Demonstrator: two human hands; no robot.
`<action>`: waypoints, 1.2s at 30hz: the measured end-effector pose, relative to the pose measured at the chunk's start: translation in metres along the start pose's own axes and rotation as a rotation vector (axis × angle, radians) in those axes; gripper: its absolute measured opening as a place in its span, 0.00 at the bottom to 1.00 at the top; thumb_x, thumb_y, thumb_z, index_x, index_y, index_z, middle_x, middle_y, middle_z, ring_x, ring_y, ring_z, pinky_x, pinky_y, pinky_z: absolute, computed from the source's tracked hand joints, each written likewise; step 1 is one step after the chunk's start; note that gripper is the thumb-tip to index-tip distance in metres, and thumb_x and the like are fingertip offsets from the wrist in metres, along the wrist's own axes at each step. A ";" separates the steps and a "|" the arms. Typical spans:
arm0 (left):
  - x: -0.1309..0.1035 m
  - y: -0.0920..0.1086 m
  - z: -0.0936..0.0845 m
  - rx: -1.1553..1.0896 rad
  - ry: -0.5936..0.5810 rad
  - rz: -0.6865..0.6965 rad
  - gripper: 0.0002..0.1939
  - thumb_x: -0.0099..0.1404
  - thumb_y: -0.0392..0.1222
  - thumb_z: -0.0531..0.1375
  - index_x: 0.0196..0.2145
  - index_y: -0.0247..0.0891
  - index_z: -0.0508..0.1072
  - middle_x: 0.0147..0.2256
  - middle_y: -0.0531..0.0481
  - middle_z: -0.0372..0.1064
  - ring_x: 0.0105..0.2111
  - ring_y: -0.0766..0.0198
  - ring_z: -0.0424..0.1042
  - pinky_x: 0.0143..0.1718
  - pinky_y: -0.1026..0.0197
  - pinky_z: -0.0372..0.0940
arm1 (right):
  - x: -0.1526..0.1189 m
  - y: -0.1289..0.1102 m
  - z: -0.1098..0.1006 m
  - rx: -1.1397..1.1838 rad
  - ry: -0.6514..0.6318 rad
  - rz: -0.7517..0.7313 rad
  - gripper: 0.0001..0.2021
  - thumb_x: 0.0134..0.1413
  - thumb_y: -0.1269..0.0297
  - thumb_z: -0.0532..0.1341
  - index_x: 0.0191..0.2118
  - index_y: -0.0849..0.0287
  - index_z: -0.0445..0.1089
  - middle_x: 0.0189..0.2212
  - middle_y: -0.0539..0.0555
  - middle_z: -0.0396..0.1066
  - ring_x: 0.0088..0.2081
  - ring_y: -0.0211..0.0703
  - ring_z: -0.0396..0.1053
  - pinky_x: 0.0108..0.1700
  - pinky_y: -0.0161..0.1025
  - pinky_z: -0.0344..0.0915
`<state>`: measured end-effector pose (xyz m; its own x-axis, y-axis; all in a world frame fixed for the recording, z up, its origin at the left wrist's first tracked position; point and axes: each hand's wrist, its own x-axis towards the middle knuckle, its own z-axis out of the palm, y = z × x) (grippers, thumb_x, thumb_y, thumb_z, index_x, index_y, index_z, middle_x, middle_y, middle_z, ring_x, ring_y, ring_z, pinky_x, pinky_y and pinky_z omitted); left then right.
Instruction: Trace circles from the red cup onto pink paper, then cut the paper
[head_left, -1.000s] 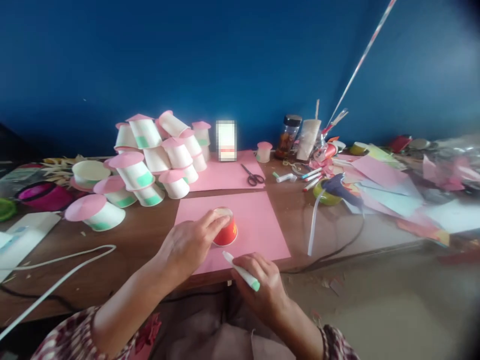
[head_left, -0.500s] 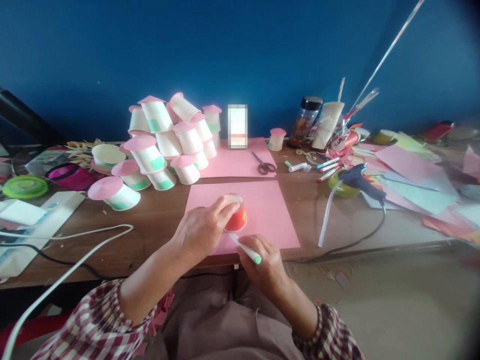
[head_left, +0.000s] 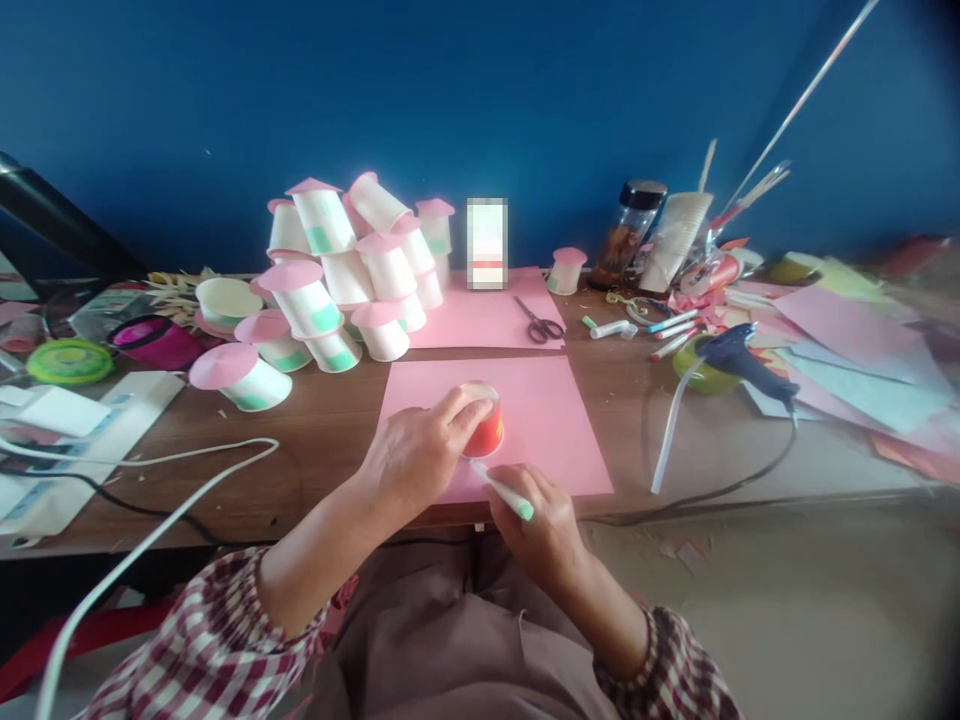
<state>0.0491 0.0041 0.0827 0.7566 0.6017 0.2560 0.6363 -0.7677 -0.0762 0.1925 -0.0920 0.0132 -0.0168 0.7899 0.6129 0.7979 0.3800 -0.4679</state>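
White cups (head_left: 346, 275) pile up on our left; a glue gun (head_left: 741, 360) lies right. Our left hand (head_left: 420, 452) clamps the red cup (head_left: 489, 434) on the pink sheet (head_left: 559, 425); our right hand (head_left: 546, 528) grips a marker (head_left: 513, 496).

1. A plain, deep blue wall (head_left: 480, 100) fills the top of the frame, brighter around the middle and darker toward the upper right.
2. A thin pale strip (head_left: 806, 95) slants across the upper right, with a darker band alongside it on the wall.
3. Below the wall, a brown wood-grain table (head_left: 322, 415) spans the frame; its right part looks greyer, with a soft sheen.
4. At lower right lies a dull grey-beige floor (head_left: 787, 610), with small scraps (head_left: 694, 555) near the table's front edge.
5. Deep shadow lies under the table at lower left.
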 end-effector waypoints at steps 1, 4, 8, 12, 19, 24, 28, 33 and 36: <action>0.000 0.000 0.000 0.005 0.006 0.000 0.19 0.67 0.35 0.48 0.55 0.43 0.63 0.54 0.50 0.65 0.31 0.65 0.74 0.25 0.62 0.67 | 0.000 0.000 0.000 -0.002 0.000 0.004 0.06 0.61 0.70 0.53 0.38 0.60 0.66 0.28 0.56 0.72 0.30 0.45 0.70 0.33 0.40 0.69; 0.000 0.001 0.000 0.031 -0.006 -0.004 0.20 0.67 0.35 0.49 0.55 0.43 0.63 0.52 0.50 0.67 0.28 0.66 0.74 0.24 0.62 0.66 | 0.000 0.001 -0.001 -0.010 0.002 0.017 0.06 0.61 0.70 0.52 0.37 0.60 0.67 0.27 0.55 0.71 0.29 0.45 0.69 0.32 0.40 0.68; 0.000 0.001 0.001 0.041 -0.026 -0.008 0.20 0.67 0.36 0.49 0.56 0.44 0.62 0.52 0.49 0.67 0.27 0.66 0.73 0.24 0.62 0.65 | -0.001 0.005 -0.002 -0.012 0.008 0.047 0.06 0.62 0.68 0.53 0.37 0.59 0.66 0.27 0.55 0.71 0.30 0.44 0.70 0.33 0.40 0.68; -0.002 0.001 0.002 0.036 -0.012 -0.004 0.20 0.67 0.36 0.47 0.56 0.44 0.62 0.50 0.49 0.68 0.26 0.66 0.72 0.23 0.61 0.64 | -0.001 0.008 -0.004 0.015 0.016 0.109 0.05 0.61 0.67 0.54 0.36 0.58 0.66 0.27 0.53 0.71 0.29 0.43 0.70 0.34 0.38 0.67; -0.003 0.000 0.004 0.039 -0.037 -0.017 0.22 0.66 0.35 0.47 0.57 0.45 0.60 0.49 0.49 0.68 0.25 0.66 0.72 0.24 0.62 0.64 | -0.001 0.013 -0.008 0.008 0.041 0.217 0.05 0.60 0.67 0.55 0.35 0.57 0.68 0.27 0.52 0.72 0.29 0.41 0.71 0.33 0.35 0.67; -0.002 0.001 0.003 0.038 -0.039 -0.023 0.22 0.66 0.35 0.47 0.57 0.45 0.61 0.47 0.49 0.69 0.26 0.66 0.72 0.23 0.62 0.64 | 0.000 0.015 -0.010 -0.003 0.071 0.278 0.06 0.60 0.66 0.55 0.35 0.58 0.68 0.29 0.52 0.73 0.29 0.41 0.71 0.33 0.35 0.67; -0.002 0.001 0.003 0.028 -0.035 -0.020 0.22 0.66 0.35 0.47 0.57 0.45 0.61 0.47 0.49 0.69 0.27 0.65 0.72 0.23 0.61 0.64 | 0.000 0.016 -0.011 -0.004 0.099 0.322 0.06 0.60 0.65 0.55 0.35 0.58 0.69 0.28 0.52 0.74 0.27 0.40 0.71 0.32 0.34 0.67; -0.002 0.001 0.004 0.023 -0.044 -0.039 0.23 0.66 0.34 0.47 0.57 0.46 0.61 0.47 0.49 0.68 0.25 0.66 0.71 0.22 0.62 0.63 | 0.000 0.017 -0.013 0.003 0.197 0.409 0.07 0.59 0.65 0.56 0.35 0.58 0.70 0.28 0.53 0.75 0.28 0.40 0.72 0.32 0.34 0.68; -0.002 0.001 0.003 0.048 -0.053 -0.039 0.24 0.65 0.34 0.47 0.58 0.47 0.59 0.48 0.50 0.68 0.25 0.65 0.72 0.22 0.61 0.63 | 0.000 0.017 -0.013 -0.008 0.190 0.385 0.07 0.59 0.65 0.56 0.35 0.58 0.70 0.29 0.53 0.75 0.28 0.40 0.72 0.33 0.34 0.69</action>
<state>0.0490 0.0029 0.0791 0.7369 0.6430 0.2087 0.6713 -0.7325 -0.1132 0.2139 -0.0920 0.0132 0.3937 0.7706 0.5013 0.7287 0.0708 -0.6812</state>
